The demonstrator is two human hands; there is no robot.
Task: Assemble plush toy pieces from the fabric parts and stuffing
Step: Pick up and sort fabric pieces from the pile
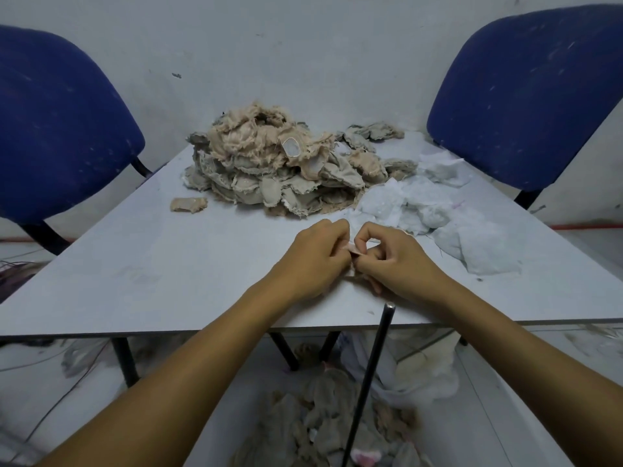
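- The small pinkish fabric piece sits between my two hands, just above the near part of the table; most of it is hidden by my fingers.
- My left hand is curled round its left side, gripping it.
- My right hand pinches its upper edge between thumb and forefinger, the other fingers tucked under.
- White stuffing lies just beyond my right hand; the heap of beige and grey fabric parts is farther back, with one stray beige piece well to its left.
- A dark metal rod leans at the table's near edge, close under my right wrist; a bin of fabric pieces stands below.
- Risk, as I judge it: the piece is small, so a loose pinch may let it slip, and a careless wrist could knock the rod.
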